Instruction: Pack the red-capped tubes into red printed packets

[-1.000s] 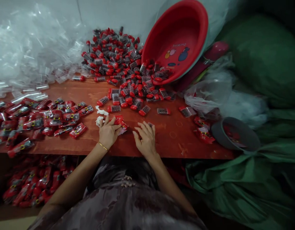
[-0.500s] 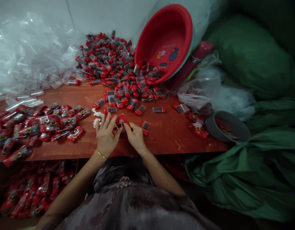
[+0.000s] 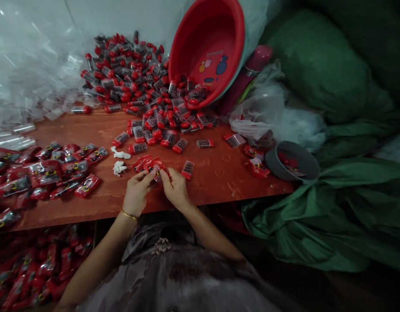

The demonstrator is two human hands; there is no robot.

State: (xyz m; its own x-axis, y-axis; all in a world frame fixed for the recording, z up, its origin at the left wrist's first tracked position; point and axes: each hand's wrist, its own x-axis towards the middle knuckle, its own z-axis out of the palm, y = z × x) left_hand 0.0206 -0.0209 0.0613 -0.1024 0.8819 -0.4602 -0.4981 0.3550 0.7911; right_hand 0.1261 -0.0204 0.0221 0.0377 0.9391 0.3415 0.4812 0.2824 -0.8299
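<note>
Between my two hands is a red printed plastic wrapper (image 3: 157, 164), close to the table's front edge. My left hand (image 3: 138, 190) pinches its near left side with thumb and fingers. With closed fingers, my right hand (image 3: 175, 186) grips its right side. What lies inside the wrapper, if anything, I cannot make out. Two small white figures (image 3: 119, 168) lie left of the wrapper. A clear case with a red end and dark beads (image 3: 187, 169) rests just right of my right hand.
Red-capped clear cases (image 3: 131, 82) are heaped at the back, spilling from a tilted red basin (image 3: 206, 43). Filled red packets (image 3: 50, 171) cover the left, with clear plastic sleeves (image 3: 27, 86) behind. A grey bowl (image 3: 293, 162) and green cloth (image 3: 317, 216) are at right.
My left hand has gone from lying spread over the wrapper to pinching its near edge. My right hand keeps its grip. The camera view has shifted rightward.
</note>
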